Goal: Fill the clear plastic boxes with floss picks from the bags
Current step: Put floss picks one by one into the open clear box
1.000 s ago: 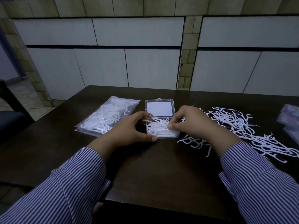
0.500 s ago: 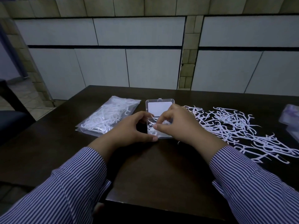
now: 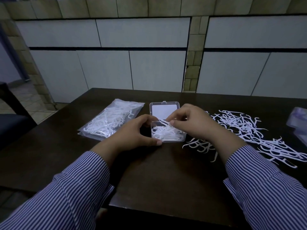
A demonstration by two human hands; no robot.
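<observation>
A clear plastic box [image 3: 181,138] lies open on the dark table, its lid [image 3: 164,109] flat behind it. White floss picks [image 3: 166,132] fill the tray. My left hand [image 3: 134,131] grips the box's left side, thumb on the front corner. My right hand [image 3: 196,123] hovers over the tray's back edge, its fingertips pinching a floss pick [image 3: 163,122] that sticks up out of the tray. Loose floss picks [image 3: 245,128] are strewn to the right. A sealed clear bag of floss picks [image 3: 109,121] lies left of the box.
The dark wooden table [image 3: 157,176] ends close to me and at the left. A dark chair [image 3: 11,123] stands to the left. Another clear bag [image 3: 299,122] shows at the right edge. White wall panels rise behind the table.
My right hand has drawn back to the right from over the tray, uncovering the picks inside, and now pinches one pick at the tray's back edge. My left hand has stayed on the box.
</observation>
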